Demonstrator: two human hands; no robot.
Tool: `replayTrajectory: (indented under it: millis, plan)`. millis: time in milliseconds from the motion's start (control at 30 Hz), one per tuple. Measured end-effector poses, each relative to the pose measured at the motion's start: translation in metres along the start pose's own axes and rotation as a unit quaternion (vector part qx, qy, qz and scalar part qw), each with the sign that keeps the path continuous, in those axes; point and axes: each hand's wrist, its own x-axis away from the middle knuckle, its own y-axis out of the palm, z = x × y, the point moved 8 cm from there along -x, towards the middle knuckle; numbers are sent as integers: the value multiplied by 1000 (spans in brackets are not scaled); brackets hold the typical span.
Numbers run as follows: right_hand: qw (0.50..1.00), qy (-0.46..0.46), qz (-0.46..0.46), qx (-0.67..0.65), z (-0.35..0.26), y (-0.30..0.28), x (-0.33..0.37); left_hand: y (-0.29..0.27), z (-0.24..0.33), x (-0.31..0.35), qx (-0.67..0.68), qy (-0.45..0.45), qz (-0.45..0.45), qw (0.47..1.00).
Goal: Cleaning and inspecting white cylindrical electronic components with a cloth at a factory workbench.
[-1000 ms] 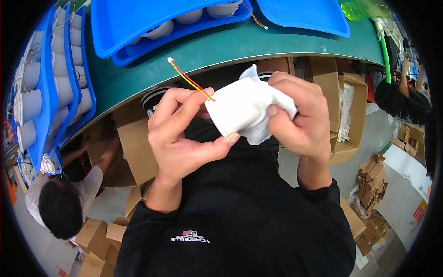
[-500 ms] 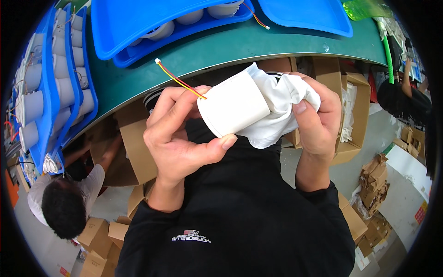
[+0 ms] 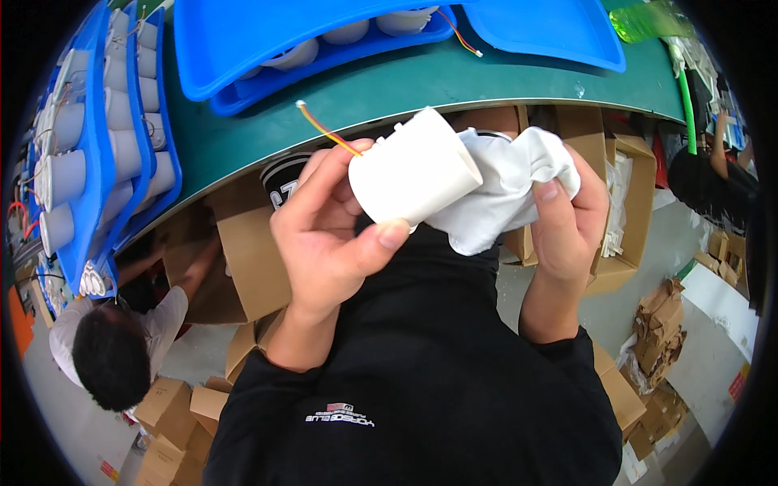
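My left hand (image 3: 332, 223) grips a white cylindrical housing (image 3: 413, 170) between the thumb below and the fingers at its far side. Red and yellow wires (image 3: 328, 132) with a small white plug stick out from the housing's left end. At its right end a round rim faces toward the cloth. In my right hand (image 3: 567, 211) a crumpled white cloth (image 3: 502, 186) is pinched between thumb and fingers. The cloth hangs behind and beside the housing's right rim; whether the two touch I cannot tell.
Beyond my hands runs a green table (image 3: 527, 85) with blue trays (image 3: 324, 40), one holding similar white housings. More loaded trays (image 3: 89, 162) stand stacked at left. Cardboard boxes (image 3: 255, 251) sit below the table edge. A person (image 3: 113, 352) bends down at lower left.
The housing has turned in my left hand, so its right rim now shows more and small tabs appear on its far side. The cloth has drawn back slightly to the right.
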Motion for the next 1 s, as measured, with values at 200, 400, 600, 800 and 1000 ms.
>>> replayTrajectory:
  millis: [200, 400, 600, 800, 1000]
  plan:
    - [938, -263, 73, 213, -40, 37, 10, 27, -39, 6, 346, -214, 24, 913]
    - [890, -342, 132, 271, -20, 48, 3, 40, -34, 6, 331, -224, 21, 917]
    - [972, -155, 155, 87, 10, 39, -12, 51, -45, 2, 479, -256, -3, 839]
    - [982, 56, 83, -162, 34, 49, -26, 57, -55, 3, 617, -290, -56, 730]
    - [968, 108, 5, -228, 45, 54, -41, 65, -52, 7, 620, -324, -99, 708]
